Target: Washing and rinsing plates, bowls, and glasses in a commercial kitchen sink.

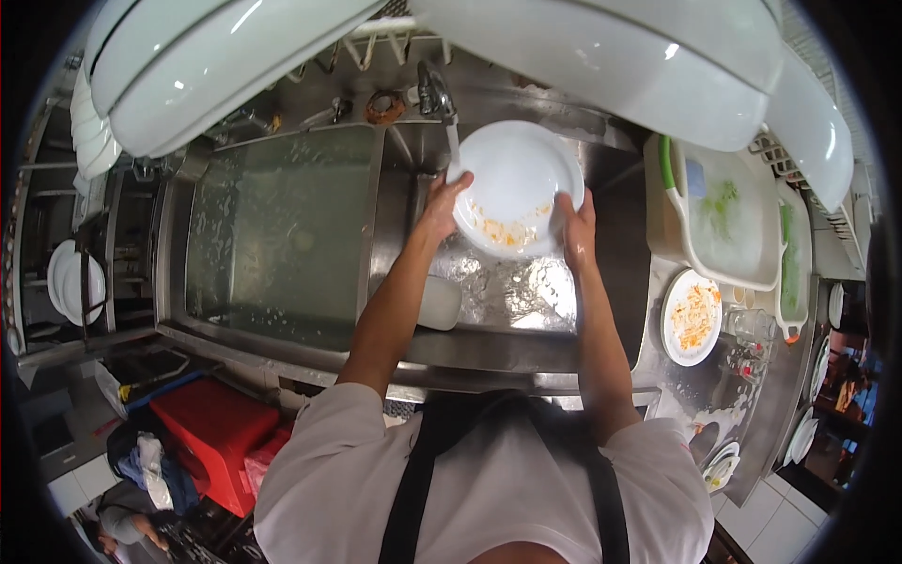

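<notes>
Between my two hands is a round white plate point(520, 174), tilted over the right sink basin point(526, 348). Orange food scraps lie along its near edge. My left hand point(442, 206) grips the plate's left rim, close to a stream of water falling from the tap point(433, 91). On the right rim, my right hand point(577, 228) is closed with the thumb over the top face. Partly behind my left forearm, a whitish rounded container point(439, 303) sits in the basin.
Cloudy water fills the left basin point(282, 235). Right of the sink stand a cream tub point(693, 256) with greens in water, a food-smeared plate point(675, 340) and glasses point(753, 326). Large white dishes point(611, 66) hang overhead on a rack. A red bin point(211, 428) is at lower left.
</notes>
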The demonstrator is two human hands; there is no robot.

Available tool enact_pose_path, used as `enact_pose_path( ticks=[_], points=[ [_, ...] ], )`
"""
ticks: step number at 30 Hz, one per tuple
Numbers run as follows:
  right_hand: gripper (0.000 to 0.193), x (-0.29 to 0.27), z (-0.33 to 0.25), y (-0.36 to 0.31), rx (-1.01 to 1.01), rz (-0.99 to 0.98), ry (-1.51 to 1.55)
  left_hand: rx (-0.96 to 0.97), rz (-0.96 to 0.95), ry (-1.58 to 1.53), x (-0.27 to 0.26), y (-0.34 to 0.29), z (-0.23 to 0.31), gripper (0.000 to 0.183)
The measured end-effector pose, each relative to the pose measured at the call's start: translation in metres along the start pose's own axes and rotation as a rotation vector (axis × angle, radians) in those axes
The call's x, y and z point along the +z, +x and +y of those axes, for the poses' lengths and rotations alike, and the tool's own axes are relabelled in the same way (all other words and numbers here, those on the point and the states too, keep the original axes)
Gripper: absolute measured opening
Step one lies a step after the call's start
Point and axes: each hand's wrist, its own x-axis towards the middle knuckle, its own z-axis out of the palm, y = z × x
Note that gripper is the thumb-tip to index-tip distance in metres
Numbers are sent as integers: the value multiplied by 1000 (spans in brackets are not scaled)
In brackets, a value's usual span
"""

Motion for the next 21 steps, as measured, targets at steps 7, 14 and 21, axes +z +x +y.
enact_pose_path(
  ticks=[7,14,21],
  points=[
    [37,32,33,-24,125,-89,-19,74,-73,565,-21,23,33,37],
    [46,40,175,-80,588,183,269,73,-193,457,60,29,51,30],
    [38,91,337,-49,619,608,240,-18,69,654,33,-31,59,25]
  ],
)
